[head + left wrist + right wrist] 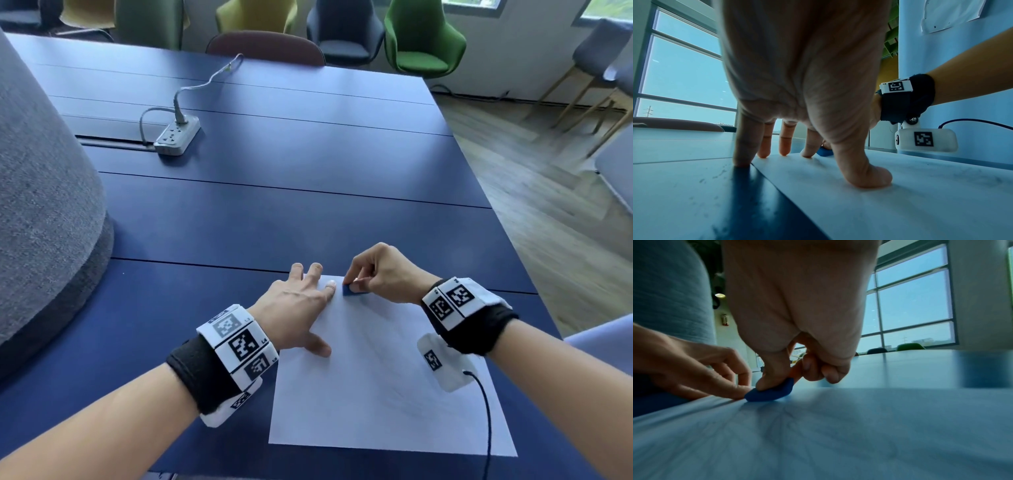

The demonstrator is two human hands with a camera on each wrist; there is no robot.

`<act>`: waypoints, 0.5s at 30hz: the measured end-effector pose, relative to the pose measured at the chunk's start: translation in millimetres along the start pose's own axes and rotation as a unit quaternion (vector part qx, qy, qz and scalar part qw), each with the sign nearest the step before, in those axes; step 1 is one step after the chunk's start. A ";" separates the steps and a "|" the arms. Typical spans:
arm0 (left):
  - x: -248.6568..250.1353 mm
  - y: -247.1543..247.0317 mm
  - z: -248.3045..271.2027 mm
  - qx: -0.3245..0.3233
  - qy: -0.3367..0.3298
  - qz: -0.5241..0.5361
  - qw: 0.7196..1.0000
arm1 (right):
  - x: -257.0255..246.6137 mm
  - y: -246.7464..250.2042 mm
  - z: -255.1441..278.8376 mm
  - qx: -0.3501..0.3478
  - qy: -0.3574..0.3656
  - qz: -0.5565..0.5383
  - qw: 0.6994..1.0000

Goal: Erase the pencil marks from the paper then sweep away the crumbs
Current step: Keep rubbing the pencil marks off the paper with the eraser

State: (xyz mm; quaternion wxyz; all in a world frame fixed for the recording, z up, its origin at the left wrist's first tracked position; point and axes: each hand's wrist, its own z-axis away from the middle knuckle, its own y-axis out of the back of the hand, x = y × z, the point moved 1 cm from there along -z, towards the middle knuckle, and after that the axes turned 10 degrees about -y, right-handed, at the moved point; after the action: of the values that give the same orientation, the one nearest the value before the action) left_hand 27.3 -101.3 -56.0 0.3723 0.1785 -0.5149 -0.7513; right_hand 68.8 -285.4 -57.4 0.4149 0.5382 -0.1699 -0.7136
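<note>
A white sheet of paper (376, 387) lies on the blue table (274, 164) in front of me, with faint pencil lines (789, 423) across it. My left hand (301, 301) lies flat with spread straight fingers on the sheet's far left corner, thumb (865, 175) pressing the paper. My right hand (373, 274) pinches a small blue eraser (351, 290) between thumb and fingers and holds it against the paper near the far edge, right beside my left index fingertip. The blue eraser (769, 393) touches the sheet; the blue eraser (825, 152) peeks out behind my left fingers.
A grey power strip (176, 135) with its cable lies further back on the table's left. A large grey fabric shape (41, 205) stands at the left. Chairs (421, 37) line the far side. A black cable (486, 411) hangs from my right wrist over the paper.
</note>
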 end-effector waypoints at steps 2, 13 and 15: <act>0.5 -0.3 -0.2 -0.001 -0.001 0.003 1.000 | 1.0 0.3 3.1 -0.017 -0.002 0.002 1.000; 2.4 -3.0 -2.9 0.000 -0.019 0.003 1.000 | 0.0 -7.3 19.2 -0.057 -0.013 0.027 0.998; 2.4 -3.2 -3.2 -0.002 -0.019 0.008 1.000 | -1.3 -9.4 23.4 -0.091 -0.014 0.045 0.995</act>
State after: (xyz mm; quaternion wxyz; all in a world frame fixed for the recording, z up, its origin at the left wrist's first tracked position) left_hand 26.7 -104.5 -59.9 0.3690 0.1593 -0.5222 -0.7522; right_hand 43.8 -283.6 -54.6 0.4917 0.4797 -0.1343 -0.7142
